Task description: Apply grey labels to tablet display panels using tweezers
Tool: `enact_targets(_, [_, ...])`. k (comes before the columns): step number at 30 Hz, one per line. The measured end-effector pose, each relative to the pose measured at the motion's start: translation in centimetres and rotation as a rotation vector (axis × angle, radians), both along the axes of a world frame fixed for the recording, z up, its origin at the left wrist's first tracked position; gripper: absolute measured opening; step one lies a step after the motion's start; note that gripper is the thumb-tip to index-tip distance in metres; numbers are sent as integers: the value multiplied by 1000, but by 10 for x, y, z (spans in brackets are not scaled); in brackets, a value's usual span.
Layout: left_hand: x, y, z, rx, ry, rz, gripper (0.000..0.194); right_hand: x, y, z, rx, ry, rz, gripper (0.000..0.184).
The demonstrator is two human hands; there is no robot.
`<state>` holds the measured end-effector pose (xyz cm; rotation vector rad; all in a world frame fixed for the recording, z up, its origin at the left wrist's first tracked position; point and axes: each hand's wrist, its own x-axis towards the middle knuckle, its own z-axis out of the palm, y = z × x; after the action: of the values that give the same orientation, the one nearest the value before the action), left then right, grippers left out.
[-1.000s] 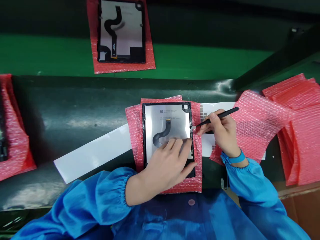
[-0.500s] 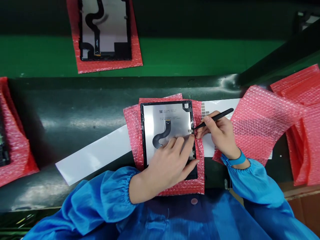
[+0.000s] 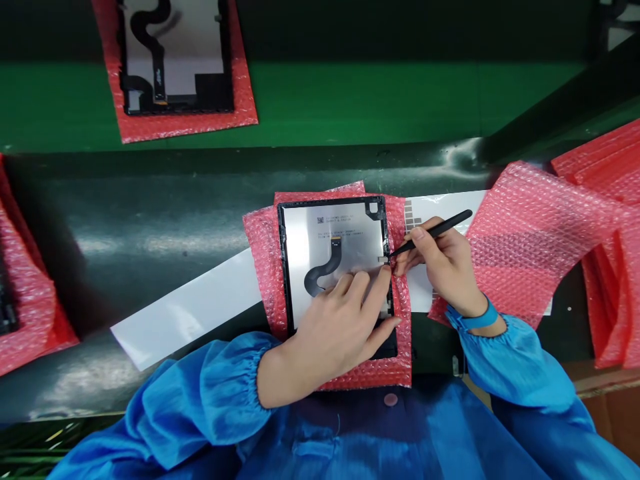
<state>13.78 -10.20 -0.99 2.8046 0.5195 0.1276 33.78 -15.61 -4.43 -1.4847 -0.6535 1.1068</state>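
A tablet screen panel, silver-backed in a black frame with a curved black flex cable, lies on pink bubble wrap. My left hand rests across its lower part, fingers stretched out, the index fingertip at the right edge. Black tweezers are pinched in my right hand. Their tip meets the panel's right edge beside a small pale tab, just above my left index fingertip. Whether the tips grip anything is too small to tell.
On the green strip behind lies another screen panel on red bubble wrap. White strips extend from under the wrap. Pink bubble bags are heaped at right. Another red wrap is at the left edge.
The panel on the green strip at the back has moved left. My hands and the tweezers stay nearly where they were on the near panel; the view has shifted slightly.
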Motion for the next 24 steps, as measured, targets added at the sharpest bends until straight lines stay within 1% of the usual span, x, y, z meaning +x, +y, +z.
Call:
enact_targets(12, [0, 0, -2, 1, -7, 3, 57, 1, 2, 1, -26, -29, 35, 40])
enact_targets(16, [0, 1, -3, 10, -13, 4, 62, 2, 1, 0, -20, -17, 22, 39])
enact_targets(20, [2, 1, -2, 4, 31, -10, 64, 0, 2, -1, -33, -27, 22, 40])
enact_targets(24, [2, 2, 1, -33, 78, -13, 68, 4, 3, 8, -10, -112, -13, 43])
